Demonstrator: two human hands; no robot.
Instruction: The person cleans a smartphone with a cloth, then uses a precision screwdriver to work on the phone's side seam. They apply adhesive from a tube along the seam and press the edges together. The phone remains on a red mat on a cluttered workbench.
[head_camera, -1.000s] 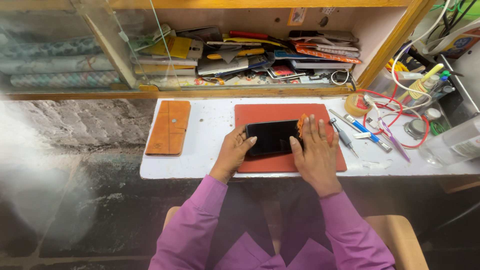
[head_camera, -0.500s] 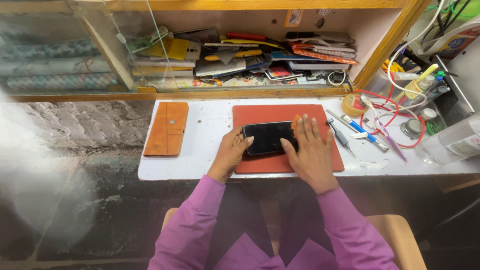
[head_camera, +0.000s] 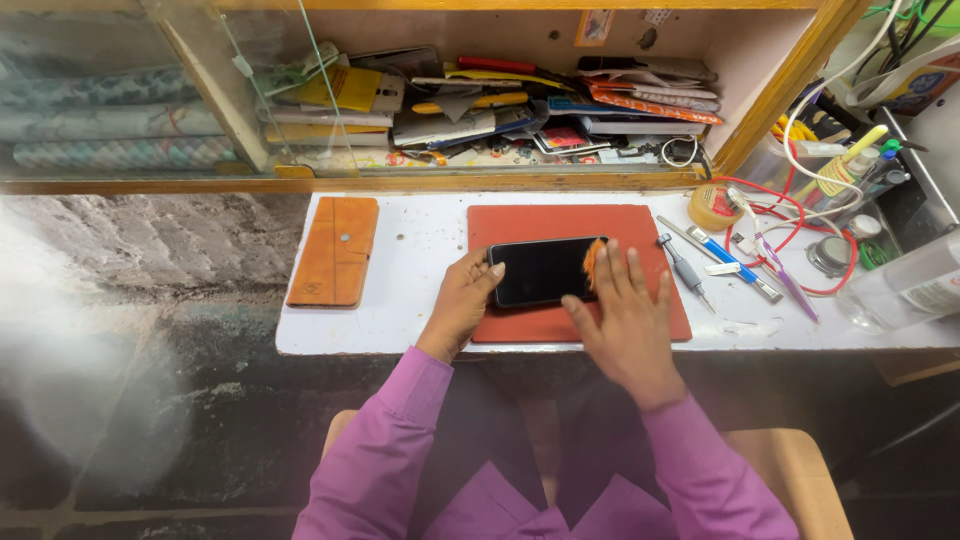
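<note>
A black smartphone (head_camera: 540, 270) lies screen up on a red work mat (head_camera: 560, 225) on the white bench. My left hand (head_camera: 462, 300) grips the phone's left edge with thumb and fingers. My right hand (head_camera: 625, 315) presses a small orange cloth (head_camera: 592, 262) against the phone's right end, fingers spread over it. Both arms wear purple sleeves.
An orange wallet case (head_camera: 336, 250) lies left of the mat. Screwdrivers and tweezers (head_camera: 700, 265), a tape roll (head_camera: 712, 206), red and white cables and a clear bottle (head_camera: 915, 285) crowd the right. A wooden shelf (head_camera: 500, 100) full of tools and papers runs behind.
My right hand has slid right along the phone, and the orange cloth now shows under its fingers. The left hand stays on the phone's left edge.
</note>
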